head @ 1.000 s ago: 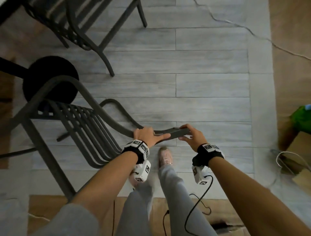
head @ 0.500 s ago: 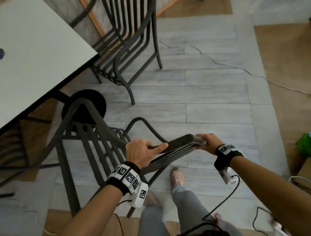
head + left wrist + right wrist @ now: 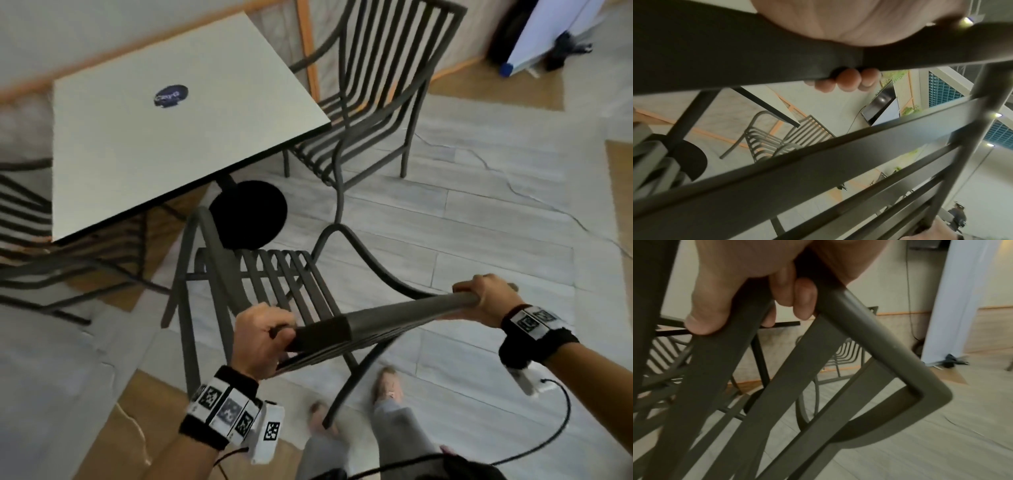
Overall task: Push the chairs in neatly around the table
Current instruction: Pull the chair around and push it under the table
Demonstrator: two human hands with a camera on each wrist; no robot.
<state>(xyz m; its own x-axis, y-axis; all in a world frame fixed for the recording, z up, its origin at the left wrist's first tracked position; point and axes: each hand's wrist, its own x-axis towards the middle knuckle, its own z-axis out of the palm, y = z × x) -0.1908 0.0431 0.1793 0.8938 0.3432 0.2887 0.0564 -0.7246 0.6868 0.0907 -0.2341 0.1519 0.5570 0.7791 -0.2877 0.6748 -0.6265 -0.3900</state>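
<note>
A dark grey slatted metal chair stands in front of me, its seat facing the white square table. My left hand grips the left end of its top rail; my right hand grips the right end. In the left wrist view my fingers curl round the rail from behind. The right wrist view shows my fingers wrapped round the rail by the back's corner. The chair's front sits near the table's black round base.
A second matching chair stands at the table's right side, partly under it. A third chair is at the left edge. A white board on a stand is at the far right. Cables lie across the grey plank floor. My feet are behind the chair.
The view has lifted and swung left, bringing the tabletop and the far chair into sight. The held chair has turned to face the table and moved closer to it. Both hands kept their grip.
</note>
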